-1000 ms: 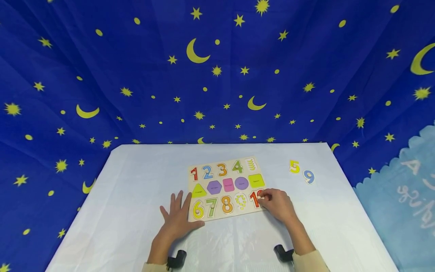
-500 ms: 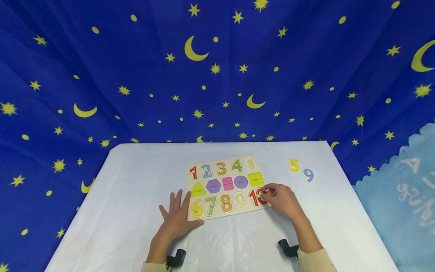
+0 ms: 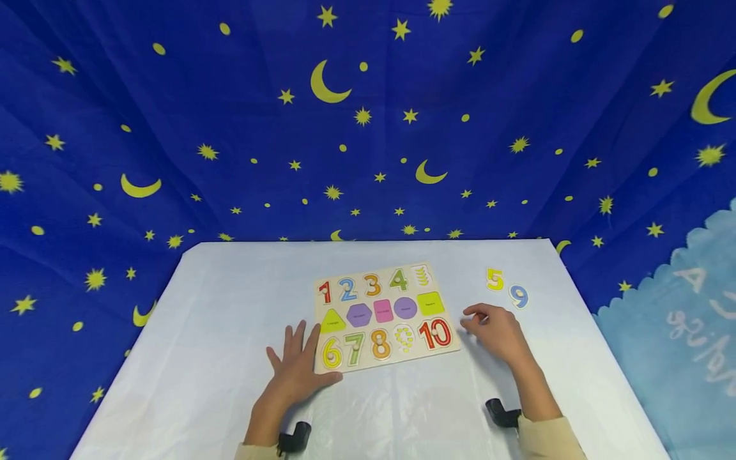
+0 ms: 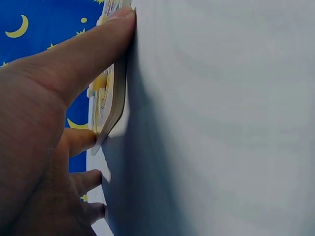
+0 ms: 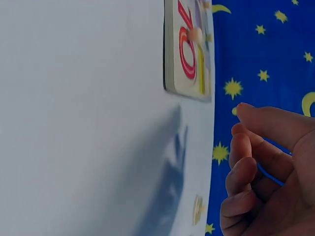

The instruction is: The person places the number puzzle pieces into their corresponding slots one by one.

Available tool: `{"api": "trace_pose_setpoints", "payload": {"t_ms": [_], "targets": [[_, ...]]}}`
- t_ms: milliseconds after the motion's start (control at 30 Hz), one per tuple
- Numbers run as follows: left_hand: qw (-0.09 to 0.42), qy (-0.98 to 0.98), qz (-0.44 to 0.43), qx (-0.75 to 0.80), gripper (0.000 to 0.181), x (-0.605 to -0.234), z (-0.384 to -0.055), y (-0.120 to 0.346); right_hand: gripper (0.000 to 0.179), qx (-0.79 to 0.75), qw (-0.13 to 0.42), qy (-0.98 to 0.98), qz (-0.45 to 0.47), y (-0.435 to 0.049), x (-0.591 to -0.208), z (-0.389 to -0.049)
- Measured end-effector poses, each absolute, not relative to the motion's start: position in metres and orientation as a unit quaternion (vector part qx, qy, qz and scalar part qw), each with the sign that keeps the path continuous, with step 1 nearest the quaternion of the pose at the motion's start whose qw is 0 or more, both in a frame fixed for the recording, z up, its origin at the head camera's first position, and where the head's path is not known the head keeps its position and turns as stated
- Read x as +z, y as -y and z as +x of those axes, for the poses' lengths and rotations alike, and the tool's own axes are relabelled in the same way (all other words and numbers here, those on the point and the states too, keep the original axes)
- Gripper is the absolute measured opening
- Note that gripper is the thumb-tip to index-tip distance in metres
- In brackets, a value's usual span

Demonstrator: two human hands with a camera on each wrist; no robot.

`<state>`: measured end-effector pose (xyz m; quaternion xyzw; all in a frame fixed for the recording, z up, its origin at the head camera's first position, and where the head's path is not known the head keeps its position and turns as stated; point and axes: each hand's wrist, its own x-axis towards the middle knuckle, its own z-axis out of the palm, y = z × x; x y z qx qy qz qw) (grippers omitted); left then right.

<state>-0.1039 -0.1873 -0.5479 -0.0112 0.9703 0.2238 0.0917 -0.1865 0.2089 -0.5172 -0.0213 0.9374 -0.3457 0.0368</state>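
A wooden number puzzle board lies on the table. My left hand is spread at its lower left corner; the left wrist view shows the thumb along its near edge and a fingertip at the corner. The red 10 sits in the lower right recess, its knob visible. Just right of the board, my right hand hovers with loosely bent fingers and holds nothing. A yellow 5 and a blue 9 lie apart from the board, beyond the right hand. The board's 5 and 9 recesses show printed pictures.
The white-covered table bears the board and loose numbers. Blue cloth with yellow stars and moons hangs behind and beside it. Black camera mounts are on both wrists.
My right hand has let go of the 10's knob and moved right, off the board. The 10 stays in its recess. The left hand keeps its place at the board.
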Motion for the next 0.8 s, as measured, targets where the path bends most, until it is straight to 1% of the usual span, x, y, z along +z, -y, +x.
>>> {"api": "trace_pose_setpoints", "payload": {"t_ms": [167, 367, 600, 800], "targets": [[0.092, -0.971, -0.005, 0.222, 0.113, -0.550, -0.103, 0.190, 0.025, -0.350, 0.015, -0.937, -0.014, -0.220, -0.516, -0.191], [0.087, -0.969, -0.004, 0.233, 0.113, -0.550, -0.100, 0.189, 0.029, -0.357, 0.033, -0.933, 0.012, -0.237, -0.523, -0.196], [0.085, -0.968, -0.005, 0.238, 0.112, -0.548, -0.100, 0.187, 0.030, -0.353, 0.000, -0.935, 0.040, -0.254, -0.528, -0.203], [0.072, -0.967, -0.006, 0.244, 0.112, -0.547, -0.100, 0.188, 0.033, -0.357, 0.001, -0.933, 0.046, -0.258, -0.530, -0.209]]}}
